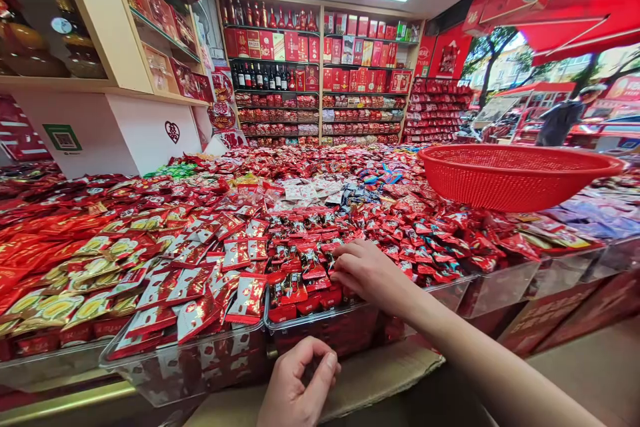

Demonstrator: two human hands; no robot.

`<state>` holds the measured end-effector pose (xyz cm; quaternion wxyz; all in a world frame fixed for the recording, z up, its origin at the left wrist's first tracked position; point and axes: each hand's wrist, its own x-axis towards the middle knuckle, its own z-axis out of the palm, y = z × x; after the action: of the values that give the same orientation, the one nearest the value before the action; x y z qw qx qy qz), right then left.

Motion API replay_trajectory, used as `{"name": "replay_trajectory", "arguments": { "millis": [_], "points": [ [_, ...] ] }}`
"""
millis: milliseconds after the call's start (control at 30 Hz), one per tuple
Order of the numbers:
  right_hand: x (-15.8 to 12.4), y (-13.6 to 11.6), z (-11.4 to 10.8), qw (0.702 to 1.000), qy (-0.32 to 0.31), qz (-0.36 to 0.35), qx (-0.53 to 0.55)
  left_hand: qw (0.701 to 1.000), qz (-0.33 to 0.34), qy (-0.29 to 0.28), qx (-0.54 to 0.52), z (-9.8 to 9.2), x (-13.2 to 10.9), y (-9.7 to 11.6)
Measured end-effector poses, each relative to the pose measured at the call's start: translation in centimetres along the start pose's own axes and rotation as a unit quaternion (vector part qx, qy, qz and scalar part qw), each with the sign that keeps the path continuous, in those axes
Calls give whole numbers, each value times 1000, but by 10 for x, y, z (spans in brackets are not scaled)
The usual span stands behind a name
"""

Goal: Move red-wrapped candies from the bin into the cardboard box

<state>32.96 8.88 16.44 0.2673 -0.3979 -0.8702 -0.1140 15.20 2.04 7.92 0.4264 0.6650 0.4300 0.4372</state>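
- Shelves (321, 67) stand at the back, facing you, lined with bottles (263, 77) and boxes (279, 46).
- Basket (500, 181), red and pierced with small holes, sits on the spread of packets to your right.
- Cardboard (387, 373), brown, lies nearest you, below the front of the clear tray (325, 333).
- Your right hand (363, 273) reaches over that tray, fingers bent down among the sweets; you cannot tell whether they grip one.
- Your left hand (303, 380), apart from the right, hangs in front of the tray, fingers curled and thumb near the forefinger; its inside is hidden from you.
- Packets (193, 317), red and white, lie heaped just left of the tray.
- Sweets (294, 288), red and black, fill the tray beneath your right hand.
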Motion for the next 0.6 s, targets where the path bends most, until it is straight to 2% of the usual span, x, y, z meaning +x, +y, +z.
{"name": "replay_trajectory", "arguments": {
  "millis": [433, 500, 600],
  "points": [
    [3, 5, 6, 999, 22, -23, 35, 1000, -14, 0, 1, 0, 0, 1],
    [3, 4, 3, 998, 40, -25, 41, 1000, -12, 4, 3, 0, 0, 1],
    [-5, -1, -13, 993, 71, -2, 94, 1000, -10, 7, -5, 0, 0, 2]
  ]
}}
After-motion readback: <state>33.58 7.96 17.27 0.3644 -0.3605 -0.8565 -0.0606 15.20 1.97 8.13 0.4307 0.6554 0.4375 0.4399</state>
